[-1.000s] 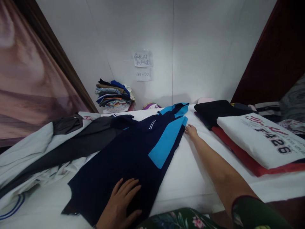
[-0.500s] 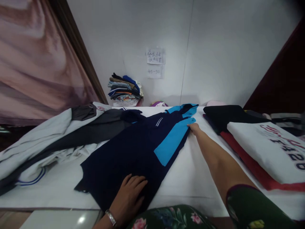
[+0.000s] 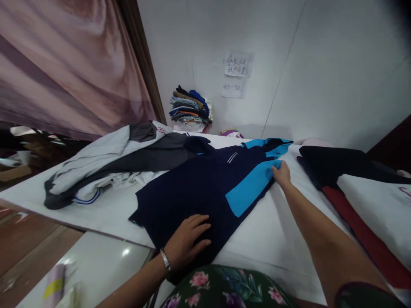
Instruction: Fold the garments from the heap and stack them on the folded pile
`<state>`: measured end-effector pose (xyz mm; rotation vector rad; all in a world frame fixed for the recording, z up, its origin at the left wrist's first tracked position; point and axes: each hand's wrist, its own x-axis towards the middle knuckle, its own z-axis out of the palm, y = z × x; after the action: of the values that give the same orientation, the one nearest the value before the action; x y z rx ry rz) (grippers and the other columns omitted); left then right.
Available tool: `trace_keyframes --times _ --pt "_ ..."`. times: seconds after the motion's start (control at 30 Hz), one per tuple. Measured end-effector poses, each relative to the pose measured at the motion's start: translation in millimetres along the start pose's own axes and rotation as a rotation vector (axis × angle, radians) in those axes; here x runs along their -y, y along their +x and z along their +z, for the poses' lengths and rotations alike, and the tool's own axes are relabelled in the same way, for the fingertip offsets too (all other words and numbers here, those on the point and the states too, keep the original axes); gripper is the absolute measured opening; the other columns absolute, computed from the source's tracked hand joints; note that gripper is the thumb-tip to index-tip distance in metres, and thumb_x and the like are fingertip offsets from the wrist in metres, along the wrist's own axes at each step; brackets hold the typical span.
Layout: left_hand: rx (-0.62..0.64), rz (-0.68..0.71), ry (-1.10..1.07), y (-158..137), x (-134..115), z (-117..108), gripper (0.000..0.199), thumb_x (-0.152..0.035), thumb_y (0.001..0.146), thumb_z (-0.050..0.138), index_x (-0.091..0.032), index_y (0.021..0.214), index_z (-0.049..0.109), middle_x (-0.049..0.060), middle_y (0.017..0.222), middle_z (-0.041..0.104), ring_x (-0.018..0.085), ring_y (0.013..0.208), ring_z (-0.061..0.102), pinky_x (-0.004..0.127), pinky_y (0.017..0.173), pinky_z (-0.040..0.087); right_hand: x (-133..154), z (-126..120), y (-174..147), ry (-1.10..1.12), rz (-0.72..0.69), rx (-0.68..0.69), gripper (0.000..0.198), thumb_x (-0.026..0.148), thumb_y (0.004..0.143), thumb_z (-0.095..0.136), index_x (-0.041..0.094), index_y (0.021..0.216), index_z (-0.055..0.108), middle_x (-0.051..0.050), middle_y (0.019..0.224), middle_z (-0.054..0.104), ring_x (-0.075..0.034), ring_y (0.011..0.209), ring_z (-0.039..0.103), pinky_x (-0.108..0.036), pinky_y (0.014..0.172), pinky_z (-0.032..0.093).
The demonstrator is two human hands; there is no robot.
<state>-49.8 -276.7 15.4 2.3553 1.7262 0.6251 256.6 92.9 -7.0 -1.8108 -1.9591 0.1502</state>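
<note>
A navy garment with bright blue panels and a blue-lined hood or collar [image 3: 192, 184] lies spread across the white-covered table. My left hand [image 3: 191, 237], with a silver bracelet on its wrist, rests flat on the lower part of the cloth, fingers apart. At the garment's right edge, near the top of the blue panel, my right hand [image 3: 281, 173] pinches the fabric between thumb and fingers. To the left lies a loose grey and white jacket [image 3: 118, 158] with striped cuffs, partly touching the navy garment.
Folded clothes lie on the right: a black garment [image 3: 337, 164], a red one [image 3: 356, 231] and a white one [image 3: 379, 205]. A stack of folded clothes [image 3: 189, 109] stands against the wall. Handwritten paper signs [image 3: 237, 66] hang above. A pink curtain [image 3: 70, 64] covers the left side.
My view has turned to the left, so the things appear further right. Both hands keep about the same places on the navy garment.
</note>
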Motion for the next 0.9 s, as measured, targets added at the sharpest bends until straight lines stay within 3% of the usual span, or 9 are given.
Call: trace_keyframes --times 0.1,0.2,0.33,0.6,0.8,0.9 --pt "-0.105 -0.061 0.044 6 6 0 0.036 -0.035 0.09 0.052 -0.021 0.122 0.06 0.012 0.136 0.053 0.027 0.13 0.043 0.048 0.104 0.039 32 5 -32 0.049 -0.238 0.008 0.058 0.041 0.092 0.036 0.01 0.142 0.036 -0.016 0.151 0.032 -0.027 0.14 0.026 -0.043 0.11 0.027" --pt "-0.01 -0.169 0.107 12 12 6 0.046 -0.039 0.088 0.054 -0.019 0.129 0.055 0.014 0.143 0.046 0.03 0.135 0.036 0.054 0.108 0.031 60 18 -74 0.049 -0.429 0.126 0.057 0.049 0.093 0.035 0.017 0.139 0.043 -0.012 0.153 0.029 -0.027 0.142 0.019 -0.047 0.112 0.021" --pt "0.16 -0.275 0.119 12 15 17 0.053 -0.041 0.09 0.049 -0.017 0.137 0.046 0.013 0.147 0.041 0.028 0.138 0.033 0.053 0.11 0.027 73 35 -110 -0.062 -0.445 0.317 0.059 0.053 0.094 0.03 0.019 0.14 0.044 -0.011 0.152 0.031 -0.029 0.142 0.02 -0.055 0.111 0.016" --pt "0.205 -0.344 0.092 8 6 13 0.054 -0.043 0.091 0.047 -0.018 0.139 0.043 0.009 0.151 0.035 0.024 0.141 0.026 0.048 0.115 0.021 80 24 -118 -0.065 -0.365 0.383 0.059 0.051 0.093 0.034 0.017 0.14 0.044 -0.013 0.153 0.028 -0.03 0.143 0.019 -0.055 0.111 0.017" --pt "0.183 -0.346 0.012 6 9 12 0.055 -0.046 0.089 0.051 -0.021 0.137 0.046 0.009 0.149 0.039 0.025 0.14 0.029 0.05 0.114 0.022 100 23 -182 0.039 -0.714 0.378 0.063 0.056 0.092 0.034 0.018 0.142 0.042 -0.012 0.153 0.031 -0.028 0.143 0.019 -0.053 0.113 0.017" --pt "0.174 -0.32 -0.024 9 18 3 0.052 -0.048 0.089 0.05 -0.019 0.132 0.052 0.01 0.145 0.045 0.024 0.136 0.036 0.044 0.112 0.029 101 27 -198 0.031 -0.75 0.382 0.065 0.057 0.092 0.036 0.018 0.144 0.038 -0.012 0.153 0.028 -0.028 0.143 0.019 -0.053 0.113 0.017"
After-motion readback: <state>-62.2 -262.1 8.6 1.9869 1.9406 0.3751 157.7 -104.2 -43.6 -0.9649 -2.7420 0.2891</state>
